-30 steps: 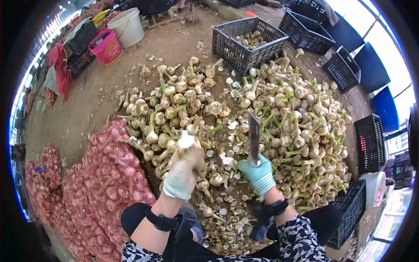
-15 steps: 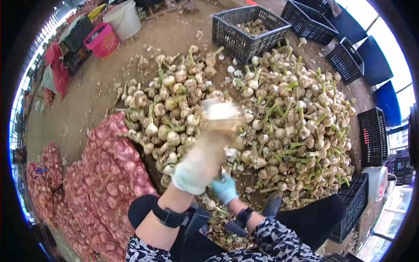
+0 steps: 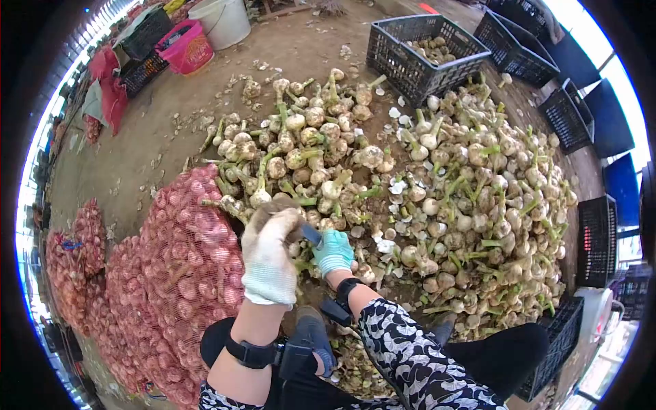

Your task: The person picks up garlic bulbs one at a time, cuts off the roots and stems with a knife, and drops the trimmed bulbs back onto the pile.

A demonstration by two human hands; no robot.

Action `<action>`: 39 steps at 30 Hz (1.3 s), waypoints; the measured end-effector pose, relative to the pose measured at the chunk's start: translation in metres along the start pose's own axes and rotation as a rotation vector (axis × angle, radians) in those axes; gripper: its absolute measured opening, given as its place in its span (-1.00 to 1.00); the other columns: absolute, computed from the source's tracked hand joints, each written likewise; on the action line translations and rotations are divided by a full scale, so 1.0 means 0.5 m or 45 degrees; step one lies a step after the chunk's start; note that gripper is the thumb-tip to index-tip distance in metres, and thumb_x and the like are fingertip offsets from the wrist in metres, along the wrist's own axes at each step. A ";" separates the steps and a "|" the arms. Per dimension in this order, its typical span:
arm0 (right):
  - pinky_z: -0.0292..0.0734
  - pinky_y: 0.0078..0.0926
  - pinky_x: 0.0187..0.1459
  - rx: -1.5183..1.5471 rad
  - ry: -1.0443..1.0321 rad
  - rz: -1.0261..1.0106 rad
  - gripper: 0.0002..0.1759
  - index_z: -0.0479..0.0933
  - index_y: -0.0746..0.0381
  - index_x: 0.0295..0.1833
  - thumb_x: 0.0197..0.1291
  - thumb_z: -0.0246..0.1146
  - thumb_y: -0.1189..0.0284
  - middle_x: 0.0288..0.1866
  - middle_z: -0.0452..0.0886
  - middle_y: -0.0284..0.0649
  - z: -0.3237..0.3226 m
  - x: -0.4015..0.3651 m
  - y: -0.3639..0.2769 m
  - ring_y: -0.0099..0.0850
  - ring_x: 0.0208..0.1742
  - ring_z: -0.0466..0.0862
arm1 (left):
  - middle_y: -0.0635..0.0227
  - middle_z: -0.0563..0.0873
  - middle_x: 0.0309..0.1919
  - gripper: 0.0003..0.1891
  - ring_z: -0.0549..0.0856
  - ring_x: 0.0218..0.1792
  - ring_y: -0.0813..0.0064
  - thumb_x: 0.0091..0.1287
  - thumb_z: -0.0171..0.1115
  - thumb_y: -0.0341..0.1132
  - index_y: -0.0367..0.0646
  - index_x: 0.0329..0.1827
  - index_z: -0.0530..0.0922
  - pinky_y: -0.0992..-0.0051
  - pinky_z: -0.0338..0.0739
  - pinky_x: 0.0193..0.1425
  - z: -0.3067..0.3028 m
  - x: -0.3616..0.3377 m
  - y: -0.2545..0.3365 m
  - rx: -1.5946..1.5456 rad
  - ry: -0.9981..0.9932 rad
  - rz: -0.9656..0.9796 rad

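Observation:
My left hand (image 3: 270, 256), in a whitish work glove, is closed around a brownish, blurred garlic bulb (image 3: 268, 209) above the left heap. Close beside it on the right, my right hand (image 3: 333, 253) wears a teal glove with a pale cuff. Its fingers are wrapped round a knife (image 3: 311, 234), whose flat blue-grey blade points towards the left hand. The handle is hidden in the glove. Beyond both hands lies a heap of garlic (image 3: 314, 137) with green stems. A bigger garlic heap (image 3: 478, 205) spreads to the right.
Red mesh sacks (image 3: 188, 253) full of bulbs lie on the left. A black crate (image 3: 427, 58) with some garlic stands at the back. More crates (image 3: 598, 239) line the right side. A pink bucket (image 3: 186, 51) and a white bucket (image 3: 222, 24) stand far left. Trimmings cover the ground between my feet.
My left hand has come back left and nearer the mesh sack, from over the middle of the heaps. My right hand has moved forward and left. The whole view has shifted slightly.

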State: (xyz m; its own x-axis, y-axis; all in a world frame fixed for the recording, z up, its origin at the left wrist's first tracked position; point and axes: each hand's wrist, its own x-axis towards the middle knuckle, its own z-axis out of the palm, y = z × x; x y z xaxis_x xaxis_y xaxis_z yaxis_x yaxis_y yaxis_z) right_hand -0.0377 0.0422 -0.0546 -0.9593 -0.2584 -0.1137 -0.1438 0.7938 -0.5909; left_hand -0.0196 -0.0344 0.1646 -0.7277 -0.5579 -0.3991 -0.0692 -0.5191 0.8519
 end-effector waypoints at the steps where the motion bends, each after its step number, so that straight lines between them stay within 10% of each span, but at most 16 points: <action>1: 0.50 -0.19 -0.13 -0.059 0.055 -0.059 -0.80 0.50 0.20 -0.25 -0.04 0.27 0.40 -0.27 0.59 -0.10 0.017 0.006 0.012 -0.13 -0.17 0.57 | 0.40 0.65 -0.36 -0.86 0.59 -0.40 0.65 0.22 0.15 -0.47 -0.21 -0.17 0.56 0.68 0.44 -0.35 -0.003 0.000 -0.001 0.027 -0.087 0.004; 7: 0.51 -0.20 -0.17 -0.197 -0.066 -0.280 -0.81 0.51 0.18 -0.25 0.01 0.24 0.37 -0.29 0.60 -0.04 0.002 0.035 0.051 -0.14 -0.21 0.58 | 0.43 0.65 -0.37 -0.87 0.60 -0.38 0.64 0.22 0.16 -0.44 -0.20 -0.19 0.57 0.64 0.46 -0.31 -0.021 -0.002 0.002 0.011 -0.020 -0.068; 8: 0.53 -0.21 -0.21 -0.185 -0.103 0.006 -0.79 0.50 0.19 -0.24 0.09 0.22 0.29 -0.32 0.59 0.00 -0.040 0.036 0.032 -0.06 -0.25 0.60 | 0.43 0.65 -0.37 -0.87 0.60 -0.39 0.63 0.22 0.16 -0.45 -0.20 -0.18 0.57 0.63 0.46 -0.31 -0.027 -0.003 0.004 -0.011 -0.008 -0.018; 11: 0.54 -0.54 -0.28 1.286 0.141 0.445 -0.86 0.53 0.23 -0.29 0.01 0.34 0.51 -0.45 0.58 -0.34 -0.124 0.047 0.043 -0.44 -0.41 0.61 | 0.42 0.63 -0.42 -0.88 0.59 -0.41 0.61 0.21 0.17 -0.41 -0.21 -0.21 0.56 0.62 0.46 -0.33 -0.038 0.001 -0.004 -0.103 0.100 -0.006; 14: 0.54 -0.57 -0.28 1.668 0.096 0.229 -0.72 0.56 0.27 -0.20 -0.12 0.38 0.65 -0.50 0.50 -0.52 -0.274 0.023 0.018 -0.64 -0.46 0.50 | 0.40 0.62 -0.34 -0.92 0.57 -0.37 0.48 0.22 0.14 -0.27 -0.03 -0.34 0.53 0.38 0.43 -0.22 -0.053 0.018 -0.051 0.024 -0.111 -0.465; 20: 0.52 -0.51 -0.08 0.987 -0.070 -0.423 -0.72 0.58 0.24 -0.08 0.02 0.28 0.62 -0.13 0.64 -0.25 -0.424 -0.094 -0.050 -0.49 -0.13 0.62 | 0.36 0.66 -0.12 -0.69 0.63 -0.11 0.49 0.29 0.15 -0.31 -0.23 0.05 0.53 0.46 0.52 -0.01 0.024 -0.047 -0.057 -0.326 -0.571 -0.846; 24: 0.56 -0.53 -0.16 1.423 -0.553 0.002 -0.61 0.54 0.27 -0.05 -0.06 0.44 0.52 -0.19 0.66 -0.30 -0.484 -0.147 -0.032 -0.58 -0.24 0.61 | 0.31 0.65 -0.14 -0.63 0.64 -0.12 0.44 0.18 0.13 -0.57 -0.27 0.09 0.46 0.47 0.51 0.07 0.026 -0.053 -0.040 -0.110 -0.713 -0.500; 29: 0.54 -0.57 -0.41 1.070 -0.066 0.062 -0.64 0.50 0.23 -0.21 -0.09 0.49 0.41 -0.46 0.62 -0.32 -0.581 -0.143 -0.013 -0.59 -0.45 0.60 | 0.37 0.65 -0.11 -0.52 0.62 -0.10 0.50 0.07 0.24 -0.65 -0.25 0.11 0.45 0.49 0.49 0.09 0.036 -0.056 -0.064 0.279 -0.736 -0.138; 33: 0.49 -0.26 -0.44 0.055 0.044 -0.607 -0.76 0.42 0.19 -0.39 -0.11 0.35 0.36 -0.56 0.54 -0.15 -0.631 -0.143 -0.027 -0.10 -0.48 0.59 | 0.35 0.64 -0.09 -0.55 0.59 -0.07 0.61 0.10 0.32 -0.53 -0.29 0.09 0.44 0.54 0.49 0.07 0.038 -0.071 -0.077 0.499 -0.981 0.012; 39: 0.48 -0.15 -0.39 -0.284 -0.222 -0.631 -0.79 0.45 0.20 -0.38 -0.17 0.30 0.41 -0.52 0.54 -0.09 -0.629 -0.137 -0.045 -0.06 -0.43 0.59 | 0.32 0.62 -0.12 -0.51 0.60 -0.10 0.57 0.12 0.35 -0.30 -0.27 0.08 0.40 0.51 0.51 0.04 0.046 -0.107 -0.079 0.514 -0.991 0.393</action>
State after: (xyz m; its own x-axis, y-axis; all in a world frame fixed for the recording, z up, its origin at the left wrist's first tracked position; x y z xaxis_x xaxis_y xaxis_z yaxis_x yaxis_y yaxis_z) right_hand -0.0450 0.2152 0.2176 -0.7123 -0.7018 -0.0073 -0.6327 0.6466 -0.4262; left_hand 0.0062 0.0309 0.1601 -0.9962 0.0333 0.0803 0.0777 -0.0739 0.9942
